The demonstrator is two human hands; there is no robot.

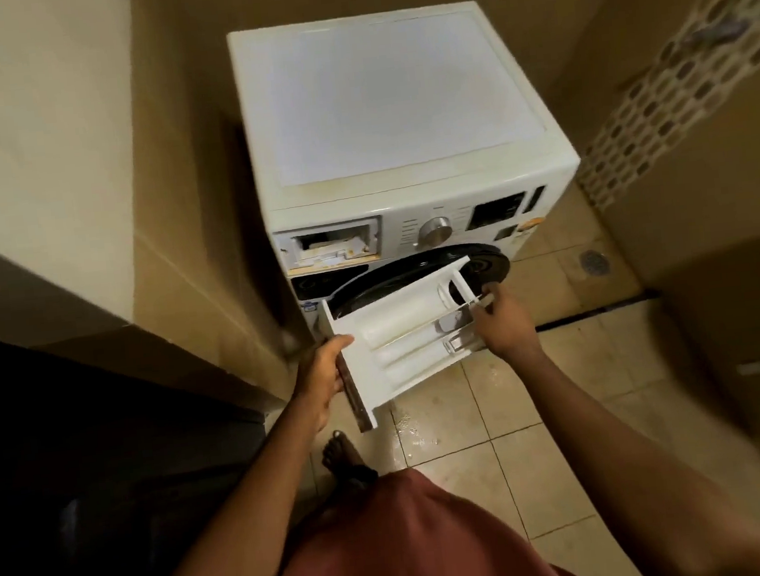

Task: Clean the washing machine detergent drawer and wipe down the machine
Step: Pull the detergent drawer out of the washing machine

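white enamel washing machine (pixel 397 100) stands ahead of you, its drawer slot (pixel 332 248) gaping at the upper left of the front. the detergent drawer (pixel 402 341) is out, held in the air between you and the door, above the wet tiled floor (pixel 497 416). its long axis runs from your left hand (pixel 324 376), whose grip wraps the front panel, up and away to your right hand (pixel 504 317), pinching the far compartment end. the slot lies up and left of both grips, nearer your left.

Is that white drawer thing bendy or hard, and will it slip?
The detergent drawer probably stays stiff: it keeps its shape held only at its ends by the left hand and right hand. Its smooth plastic may be slippery, given the wet-looking floor.
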